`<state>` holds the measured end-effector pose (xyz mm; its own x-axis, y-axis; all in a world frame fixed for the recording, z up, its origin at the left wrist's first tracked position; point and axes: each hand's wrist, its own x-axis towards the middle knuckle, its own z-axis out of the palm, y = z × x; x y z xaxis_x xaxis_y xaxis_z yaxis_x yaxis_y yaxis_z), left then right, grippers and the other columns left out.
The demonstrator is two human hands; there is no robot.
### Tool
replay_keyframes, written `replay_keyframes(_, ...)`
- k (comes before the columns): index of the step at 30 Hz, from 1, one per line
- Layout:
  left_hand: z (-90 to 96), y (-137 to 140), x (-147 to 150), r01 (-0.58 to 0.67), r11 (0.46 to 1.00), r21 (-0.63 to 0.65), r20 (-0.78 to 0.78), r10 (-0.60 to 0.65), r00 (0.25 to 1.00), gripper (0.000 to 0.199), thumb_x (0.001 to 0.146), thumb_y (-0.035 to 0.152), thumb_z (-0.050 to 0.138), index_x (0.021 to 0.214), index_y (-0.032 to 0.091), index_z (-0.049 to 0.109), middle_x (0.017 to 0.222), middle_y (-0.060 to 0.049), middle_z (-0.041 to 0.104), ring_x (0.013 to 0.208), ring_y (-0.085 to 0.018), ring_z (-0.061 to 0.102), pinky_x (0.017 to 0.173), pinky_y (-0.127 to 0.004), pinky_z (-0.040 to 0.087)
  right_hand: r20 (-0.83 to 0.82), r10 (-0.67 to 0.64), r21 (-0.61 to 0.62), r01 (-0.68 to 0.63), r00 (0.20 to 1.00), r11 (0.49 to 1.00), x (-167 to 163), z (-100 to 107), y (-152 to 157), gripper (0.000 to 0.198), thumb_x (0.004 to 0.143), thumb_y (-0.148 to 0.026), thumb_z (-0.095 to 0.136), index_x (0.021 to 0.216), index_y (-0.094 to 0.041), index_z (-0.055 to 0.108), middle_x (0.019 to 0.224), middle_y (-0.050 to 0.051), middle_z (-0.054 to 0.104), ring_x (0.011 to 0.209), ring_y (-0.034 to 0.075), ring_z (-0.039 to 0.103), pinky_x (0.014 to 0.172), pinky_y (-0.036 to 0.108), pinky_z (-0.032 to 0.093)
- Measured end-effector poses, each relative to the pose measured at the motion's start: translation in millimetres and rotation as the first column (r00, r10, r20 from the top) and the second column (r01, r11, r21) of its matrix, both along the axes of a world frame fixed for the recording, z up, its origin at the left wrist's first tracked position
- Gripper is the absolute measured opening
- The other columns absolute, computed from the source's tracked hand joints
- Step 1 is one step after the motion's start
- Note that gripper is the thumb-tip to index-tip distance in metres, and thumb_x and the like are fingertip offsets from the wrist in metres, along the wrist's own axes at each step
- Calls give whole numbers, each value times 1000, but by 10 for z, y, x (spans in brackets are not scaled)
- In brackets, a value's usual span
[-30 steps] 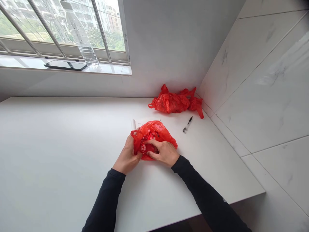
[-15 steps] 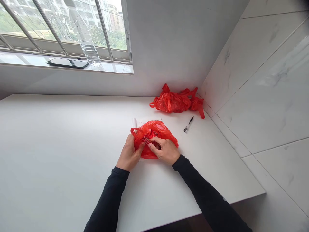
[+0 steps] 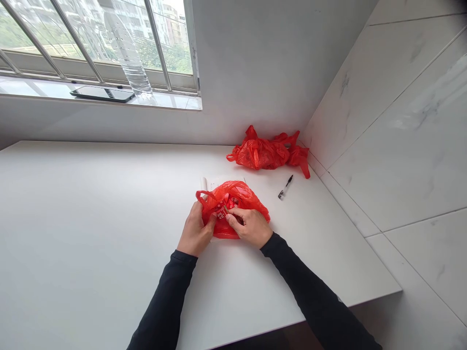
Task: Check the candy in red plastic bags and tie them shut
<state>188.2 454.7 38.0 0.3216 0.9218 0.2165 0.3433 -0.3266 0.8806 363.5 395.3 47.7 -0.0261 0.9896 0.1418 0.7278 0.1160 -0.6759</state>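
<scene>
An opened red plastic bag [image 3: 241,189] lies in front of me with small red printed packets [image 3: 221,212] inside. My left hand [image 3: 196,228] is closed on the bag's left side, its thumb over the rim near the packets. My right hand [image 3: 251,226] reaches into the mouth of the bag, thumb and forefinger pinched at one of the small red packets. The tip of that packet shows thin and greenish; the other right fingers are partly hidden. Under the bag is a white paper sheet [image 3: 215,183], mostly covered.
Knotted red plastic bags [image 3: 262,153] rest against the wall at the back right. A pen [image 3: 285,187] lies on the white table [image 3: 91,218]. On the window sill are a dark phone or tablet [image 3: 102,94] and a clear water bottle [image 3: 134,73]. Tiled wall stands right.
My right fingers have drawn slightly right, away from my left thumb, with the pinched packet turned. More of the printed packet beside it now shows. My left hand still holds the bag.
</scene>
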Motion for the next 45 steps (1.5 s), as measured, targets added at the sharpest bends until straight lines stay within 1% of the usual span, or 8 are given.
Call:
replay_keyframes(8,0,-6,-2,-8,1000,12,-7,8,1000,47,85,22,57,132,20,55,129,-13,62,122,-30,59,103,-50,48,15,-2,-6,2,1000,1000,0,21,3,31,97,-30,47,68,-22,51,56,-5,41,52,12,35,55,26,28)
replay_keyframes(17,4,-8,18,-32,999,-16,32,32,999,45,82,19,61,127,17,59,121,-12,65,115,-29,62,100,-53,50,0,0,6,0,1000,1000,6,11,4,30,95,-30,49,68,-23,58,54,-5,42,51,12,36,53,25,29)
replay_keyframes(21,79,-52,22,-80,996,-38,135,85,987,49,77,18,58,126,18,62,113,-9,70,104,-27,67,90,-44,56,-15,-21,27,22,1000,999,3,-6,-2,26,97,-31,49,92,-23,73,60,-4,55,53,12,45,55,25,34)
replay_keyframes(25,177,-84,-15,-218,974,-63,280,227,933,53,76,22,59,129,18,62,98,-5,73,85,-21,68,71,-32,58,-24,-48,53,49,999,997,-14,0,-23,36,102,-31,43,121,-22,72,67,-1,64,55,13,52,59,23,40)
replay_keyframes(33,227,-106,-10,-281,953,-109,365,301,881,57,70,19,64,127,18,67,86,-1,72,70,-15,63,58,-23,53,48,90,18,-91,995,996,-9,-26,-44,30,88,-35,68,118,-31,75,56,-6,54,54,12,51,58,22,38)
replay_keyframes(38,215,-107,0,-303,947,-106,383,320,866,58,69,20,65,127,17,67,85,-1,72,68,-15,63,56,-23,54,94,-14,30,11,995,1000,19,-21,-20,48,99,-25,46,146,-28,53,56,-5,46,51,14,44,57,26,36)
replay_keyframes(42,214,-97,-2,-305,948,-88,378,315,870,57,68,20,65,125,16,68,84,-1,73,67,-15,64,56,-22,54,162,-48,0,49,986,999,13,-33,-1,48,97,-21,45,141,-33,59,56,-2,48,50,17,44,54,28,31)
replay_keyframes(45,214,-92,0,-301,951,-66,369,303,879,54,69,19,64,122,17,69,88,-2,74,69,-15,65,57,-22,55,179,-90,-2,92,980,996,-3,-36,3,50,96,-21,44,144,-33,55,59,-1,55,51,19,49,53,29,31)
